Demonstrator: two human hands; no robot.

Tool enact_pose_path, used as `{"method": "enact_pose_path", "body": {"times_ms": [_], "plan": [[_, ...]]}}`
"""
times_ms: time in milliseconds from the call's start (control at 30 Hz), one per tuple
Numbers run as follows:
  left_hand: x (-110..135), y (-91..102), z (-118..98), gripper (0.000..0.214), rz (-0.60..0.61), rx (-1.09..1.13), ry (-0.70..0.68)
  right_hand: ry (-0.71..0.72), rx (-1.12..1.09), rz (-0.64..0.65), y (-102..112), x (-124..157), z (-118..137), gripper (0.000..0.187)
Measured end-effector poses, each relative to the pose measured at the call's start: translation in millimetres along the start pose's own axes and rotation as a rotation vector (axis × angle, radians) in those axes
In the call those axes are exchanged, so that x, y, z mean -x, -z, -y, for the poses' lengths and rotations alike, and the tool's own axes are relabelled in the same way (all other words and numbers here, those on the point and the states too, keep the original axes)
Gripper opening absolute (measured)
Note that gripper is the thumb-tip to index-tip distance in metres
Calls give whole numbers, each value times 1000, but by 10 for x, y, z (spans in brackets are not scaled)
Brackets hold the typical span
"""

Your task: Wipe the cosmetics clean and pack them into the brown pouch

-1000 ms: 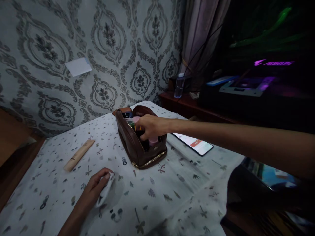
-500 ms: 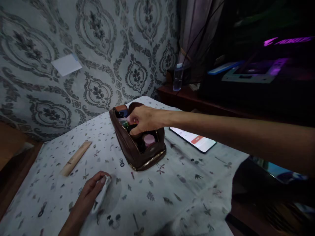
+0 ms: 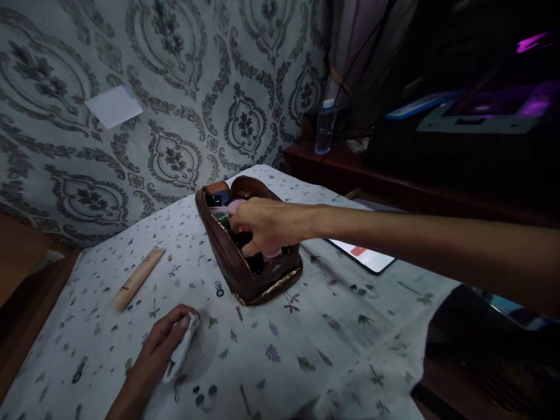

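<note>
Brown bag (image 3: pixel 221 248) holds a pink item (image 3: pixel 273 254) now mostly hidden by the right hand (image 3: pixel 273 223), grip unclear; left hand (image 3: pixel 165 338) pinches cloth (image 3: pixel 178 354).

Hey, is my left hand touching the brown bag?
Apart: the head view shows bare patterned cloth between your left hand and the brown bag.

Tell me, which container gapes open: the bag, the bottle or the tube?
The brown zippered bag: its unzipped top gapes beneath the right grip. The clear bottle is capped; the beige tube shows no opening.
</note>
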State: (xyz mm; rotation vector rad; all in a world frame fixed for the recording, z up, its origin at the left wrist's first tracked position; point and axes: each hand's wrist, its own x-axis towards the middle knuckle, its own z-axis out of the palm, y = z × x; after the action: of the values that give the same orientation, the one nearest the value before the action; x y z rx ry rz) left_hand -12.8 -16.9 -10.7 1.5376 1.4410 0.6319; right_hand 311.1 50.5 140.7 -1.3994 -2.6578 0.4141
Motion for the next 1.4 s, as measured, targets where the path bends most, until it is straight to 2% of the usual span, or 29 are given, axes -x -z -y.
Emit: {"method": "enact_pose_path", "body": {"times_ms": [133, 267, 433, 533, 767, 1000, 1200, 1400], "plan": [[-7, 35, -17, 50, 84, -10, 32, -38, -14, 55, -29, 15, 29, 15], [-10, 17, -27, 57, 76, -10, 30, -53, -5, 53, -15, 30, 28, 25], [3, -35, -114, 61, 85, 6, 32, -24, 35, 75, 28, 8, 63, 23], [14, -52, -156, 61, 93, 10, 31, -46, 37, 70, 37, -6, 58, 30], [23, -48, -123, 63, 119, 8, 36, -40, -12, 66, -25, 5, -31, 37], [13, -58, -154, 66, 106, 5, 20, -8, -12, -4, -116, -13, -63, 24], [29, -58, -232, 61, 92, 0, -1, -53, -22, 28, -88, -11, -36, 26], [32, -71, -174, 61, 107, 10, -20, -49, -21, 53, -61, -12, 5, 20]]}}
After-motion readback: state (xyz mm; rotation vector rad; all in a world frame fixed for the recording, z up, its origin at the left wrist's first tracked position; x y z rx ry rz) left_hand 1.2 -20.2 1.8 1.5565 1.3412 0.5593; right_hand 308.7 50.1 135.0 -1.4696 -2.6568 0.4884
